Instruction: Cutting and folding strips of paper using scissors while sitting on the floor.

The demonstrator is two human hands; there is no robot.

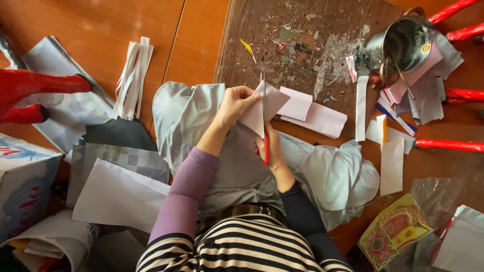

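Paper piece [262, 108], pale pink, held at centre of frame, pinched closed by left hand [236, 103] at its upper left edge. Below it, right hand [269, 146] closed on red scissors [265, 151], blades pointing straight up through the sheet.

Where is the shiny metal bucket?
In the head view, the metal bucket lies tipped on its side at the top right, on the paint-spattered brown board, among loose paper strips.
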